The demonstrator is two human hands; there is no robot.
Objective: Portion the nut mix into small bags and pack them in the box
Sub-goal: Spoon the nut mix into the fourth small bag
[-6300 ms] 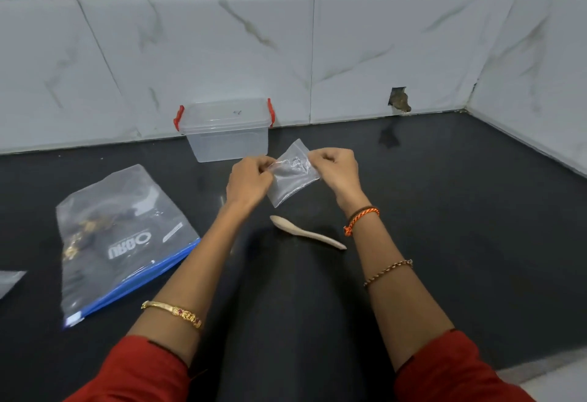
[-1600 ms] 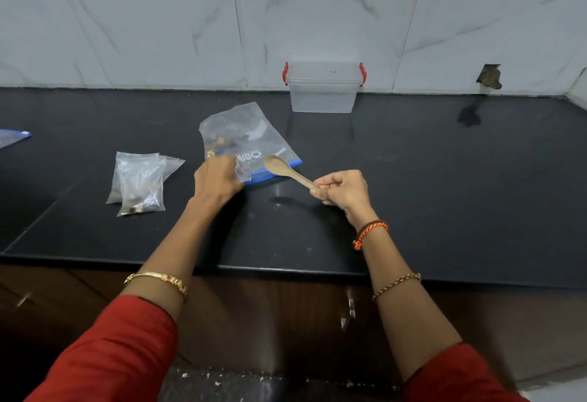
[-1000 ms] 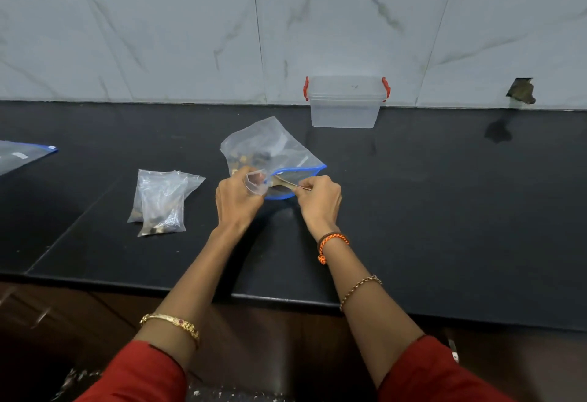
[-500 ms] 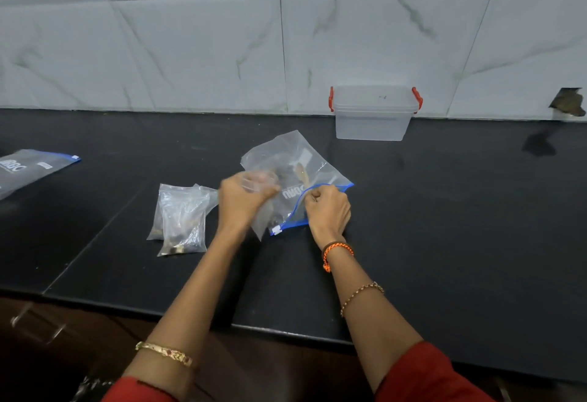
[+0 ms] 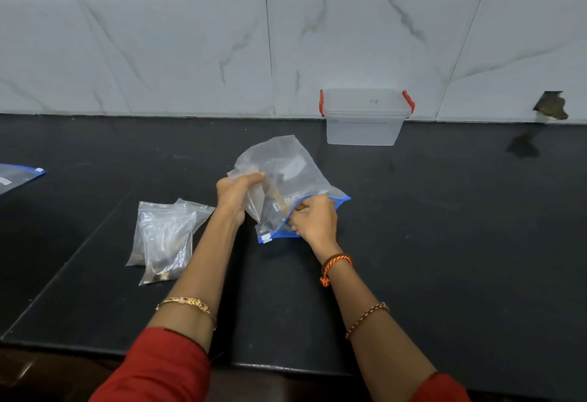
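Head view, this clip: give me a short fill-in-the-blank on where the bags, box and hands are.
1. The clear box with ____ latches stands against the tiled wall.
2. The right hand reaches into the big bag at its ____ zip edge.
3. The left hand holds a small ____ bag.
4. The filled small bags lie to the ____ of the left hand.

Missing: red; blue; clear; left

Black counter [image 5: 444, 242]; white marbled tiles [image 5: 190, 52]; blue-edged clear bag [image 5: 295, 173]; red-clipped clear box [image 5: 365, 128]; red sleeves [image 5: 158, 370].

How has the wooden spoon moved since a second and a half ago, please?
Yes. The wooden spoon was outside, in front of the large zip bag; now the right hand has pushed it inside, toward the wall.
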